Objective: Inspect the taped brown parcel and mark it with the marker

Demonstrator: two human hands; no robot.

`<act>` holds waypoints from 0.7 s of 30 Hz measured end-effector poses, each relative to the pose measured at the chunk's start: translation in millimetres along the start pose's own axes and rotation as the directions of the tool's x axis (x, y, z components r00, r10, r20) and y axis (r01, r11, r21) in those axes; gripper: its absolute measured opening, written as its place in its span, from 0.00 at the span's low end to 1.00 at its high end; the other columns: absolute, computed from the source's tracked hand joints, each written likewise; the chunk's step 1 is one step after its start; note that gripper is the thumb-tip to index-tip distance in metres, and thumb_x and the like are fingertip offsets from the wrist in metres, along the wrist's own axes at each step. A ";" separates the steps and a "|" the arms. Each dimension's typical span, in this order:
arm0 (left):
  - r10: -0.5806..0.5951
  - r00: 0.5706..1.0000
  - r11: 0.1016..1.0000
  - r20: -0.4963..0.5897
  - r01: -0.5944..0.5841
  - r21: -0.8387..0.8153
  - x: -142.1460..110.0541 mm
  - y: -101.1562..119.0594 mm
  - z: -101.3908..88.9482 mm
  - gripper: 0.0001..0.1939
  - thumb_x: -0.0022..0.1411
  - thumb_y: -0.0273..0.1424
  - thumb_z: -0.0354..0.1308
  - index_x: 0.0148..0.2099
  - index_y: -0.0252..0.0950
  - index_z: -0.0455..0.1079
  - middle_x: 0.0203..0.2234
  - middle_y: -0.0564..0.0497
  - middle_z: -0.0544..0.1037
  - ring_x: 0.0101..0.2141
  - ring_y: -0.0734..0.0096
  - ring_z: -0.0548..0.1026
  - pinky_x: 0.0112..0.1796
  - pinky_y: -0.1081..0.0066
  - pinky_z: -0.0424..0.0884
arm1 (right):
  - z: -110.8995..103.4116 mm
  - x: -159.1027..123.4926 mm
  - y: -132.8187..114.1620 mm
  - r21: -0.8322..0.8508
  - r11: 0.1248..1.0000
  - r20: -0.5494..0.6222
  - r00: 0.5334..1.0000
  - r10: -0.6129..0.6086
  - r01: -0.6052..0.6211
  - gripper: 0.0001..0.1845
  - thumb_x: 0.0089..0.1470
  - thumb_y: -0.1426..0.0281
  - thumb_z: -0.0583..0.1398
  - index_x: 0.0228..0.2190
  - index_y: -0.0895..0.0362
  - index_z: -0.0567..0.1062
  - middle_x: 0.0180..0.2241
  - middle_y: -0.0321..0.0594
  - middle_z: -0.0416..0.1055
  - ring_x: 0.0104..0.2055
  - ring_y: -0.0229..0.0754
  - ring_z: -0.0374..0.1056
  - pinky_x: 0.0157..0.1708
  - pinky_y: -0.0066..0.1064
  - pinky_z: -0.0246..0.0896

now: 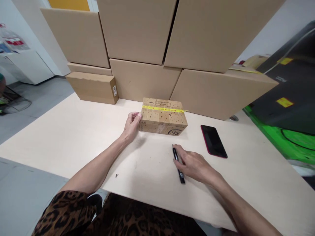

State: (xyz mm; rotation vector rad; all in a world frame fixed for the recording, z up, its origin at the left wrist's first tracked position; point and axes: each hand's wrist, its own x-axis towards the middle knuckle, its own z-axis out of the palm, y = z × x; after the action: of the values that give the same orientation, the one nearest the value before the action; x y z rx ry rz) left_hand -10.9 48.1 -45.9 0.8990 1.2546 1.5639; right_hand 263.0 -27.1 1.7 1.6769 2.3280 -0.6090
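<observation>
A small brown cardboard box (163, 127) with printed marks lies on the table. My left hand (133, 126) grips its left end, thumb toward me, with some fingers hidden behind the box. Along the box top runs a yellow strip (162, 109) with dark marks, its pointed tip sticking out past the right edge. Closer to me, my right hand (192, 162) has its thumb and fingers closed around a black marker pen (181, 177). The pen is at the tabletop, its lower end pointing toward me.
Large cardboard boxes (145, 80) are stacked along the back of the table (61, 137). A flatter carton (93, 88) stands at the back left. To the right lies a phone (214, 141) with a red edge. A dark case (290, 85) stands beyond the table's right side.
</observation>
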 end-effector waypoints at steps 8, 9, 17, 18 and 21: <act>-0.027 0.998 0.999 0.052 0.025 0.031 4.4 -4.8 -2.2 0.33 0.53 0.57 0.73 0.51 0.40 0.75 0.56 0.41 0.81 0.61 0.47 0.73 0.63 0.54 0.68 | 0.2 41.6 63.1 0.314 0.935 -0.330 0.905 0.270 -0.164 0.21 0.59 0.71 0.60 0.53 0.58 0.77 0.42 0.57 0.84 0.45 0.63 0.79 0.44 0.45 0.65; -0.036 0.997 0.999 0.070 0.034 0.037 5.1 -4.4 -2.7 0.34 0.53 0.57 0.73 0.52 0.38 0.76 0.58 0.40 0.80 0.63 0.45 0.72 0.65 0.53 0.65 | -1.9 49.0 71.6 0.348 0.927 -0.373 0.886 0.274 -0.140 0.19 0.58 0.70 0.61 0.52 0.58 0.78 0.45 0.59 0.83 0.49 0.64 0.78 0.47 0.48 0.66; -0.092 0.952 0.995 0.292 0.095 0.004 1.5 11.5 -1.9 0.39 0.53 0.45 0.70 0.64 0.34 0.76 0.66 0.37 0.77 0.67 0.39 0.71 0.67 0.47 0.63 | -8.5 96.8 60.7 0.739 0.618 -0.505 0.827 0.246 0.268 0.39 0.66 0.37 0.45 0.44 0.51 0.82 0.42 0.46 0.84 0.43 0.52 0.78 0.40 0.43 0.73; -0.086 0.946 0.995 0.314 0.096 -0.017 1.2 13.1 -1.6 0.38 0.52 0.42 0.69 0.64 0.35 0.76 0.67 0.39 0.77 0.67 0.39 0.71 0.67 0.47 0.63 | -8.5 99.7 55.0 0.807 0.473 -0.511 0.821 0.255 0.354 0.38 0.64 0.34 0.49 0.45 0.50 0.82 0.43 0.44 0.85 0.43 0.51 0.78 0.39 0.41 0.72; -0.028 0.954 0.993 0.300 0.062 -0.103 2.3 15.0 -2.4 0.35 0.45 0.34 0.66 0.58 0.37 0.78 0.65 0.43 0.79 0.67 0.41 0.71 0.64 0.50 0.66 | -7.0 103.4 44.2 0.828 0.077 -0.549 0.778 0.305 0.555 0.31 0.54 0.35 0.65 0.43 0.45 0.84 0.46 0.38 0.85 0.45 0.48 0.77 0.42 0.39 0.71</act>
State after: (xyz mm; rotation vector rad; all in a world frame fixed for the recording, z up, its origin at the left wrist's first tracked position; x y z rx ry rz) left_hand -17.0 48.5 -31.8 0.9859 0.9578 1.3870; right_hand 270.8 76.3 -42.5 2.3675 2.5443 -2.6863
